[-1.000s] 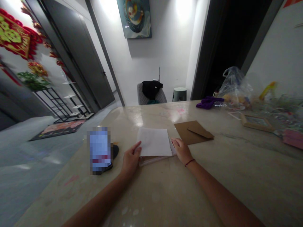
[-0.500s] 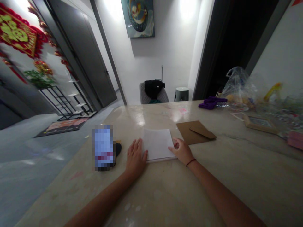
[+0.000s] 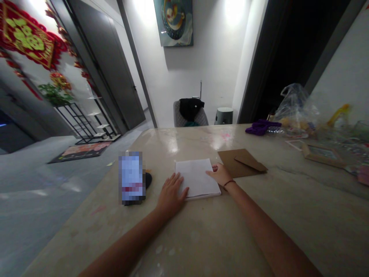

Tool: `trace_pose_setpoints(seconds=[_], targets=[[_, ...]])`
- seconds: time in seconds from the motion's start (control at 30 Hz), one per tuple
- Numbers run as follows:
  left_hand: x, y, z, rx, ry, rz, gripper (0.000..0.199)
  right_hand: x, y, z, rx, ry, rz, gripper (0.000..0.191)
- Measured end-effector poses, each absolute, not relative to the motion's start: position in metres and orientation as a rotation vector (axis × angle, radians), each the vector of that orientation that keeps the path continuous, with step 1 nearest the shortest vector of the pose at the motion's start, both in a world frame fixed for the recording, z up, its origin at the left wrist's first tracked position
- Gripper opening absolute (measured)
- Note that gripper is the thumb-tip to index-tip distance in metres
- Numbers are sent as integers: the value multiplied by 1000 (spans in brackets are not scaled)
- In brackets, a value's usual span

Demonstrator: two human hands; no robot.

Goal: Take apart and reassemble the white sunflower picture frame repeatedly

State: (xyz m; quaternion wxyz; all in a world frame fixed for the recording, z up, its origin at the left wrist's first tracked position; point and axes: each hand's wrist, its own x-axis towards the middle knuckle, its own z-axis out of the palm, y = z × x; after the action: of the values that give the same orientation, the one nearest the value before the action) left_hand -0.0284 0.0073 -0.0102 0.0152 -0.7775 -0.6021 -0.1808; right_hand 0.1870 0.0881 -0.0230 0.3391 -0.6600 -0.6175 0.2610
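Across the foreground spreads a pale, glossy desk [image 3: 198,242], marked with pink stains. Towards its far right corner sits a clear plastic bag [image 3: 296,109]. Nearer the middle lies a brown envelope [image 3: 238,163], its pointed flap uppermost. Just left of that and closer to the person, white paper [image 3: 197,175] lies flat between the hands. A pixelated phone [image 3: 132,173] stands to the left, apart from the paper. The left hand [image 3: 172,193] rests palm down on the paper's left edge, fingers extended and slightly spread, gripping nothing. The right hand [image 3: 220,175] is half curled at the opposite edge, thumb towards the paper; whether it pinches anything, I cannot tell. A thin dark bracelet [image 3: 228,182] circles the right wrist.
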Motion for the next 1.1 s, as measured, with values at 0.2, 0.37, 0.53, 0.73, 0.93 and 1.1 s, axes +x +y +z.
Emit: trace_pose_setpoints(seconds=[0.2, 0.37, 0.53, 0.73, 0.93, 1.1], targets=[[-32, 10, -16, -2402, -1965, -594, 61, 190, 101, -22, -1783, -1567, 627, 9], [-31, 9, -13, -2432, -1998, -495, 60, 195, 104, -23, -1806, -1548, 606, 33], [-29, 7, -10, -2458, -1981, -451, 60, 190, 110, -21, -1831, -1550, 518, 26], [-30, 8, -14, -2444, -2000, -429, 68, 184, 104, -19, -1708, -1504, 407, 11], [-30, 9, -14, -2453, -1991, -407, 66, 203, 123, -11, -1448, -1048, 547, 12], [-30, 7, -10, -2425, -1948, -438, 59, 269, 127, 7, -1477, -766, 512, 22]])
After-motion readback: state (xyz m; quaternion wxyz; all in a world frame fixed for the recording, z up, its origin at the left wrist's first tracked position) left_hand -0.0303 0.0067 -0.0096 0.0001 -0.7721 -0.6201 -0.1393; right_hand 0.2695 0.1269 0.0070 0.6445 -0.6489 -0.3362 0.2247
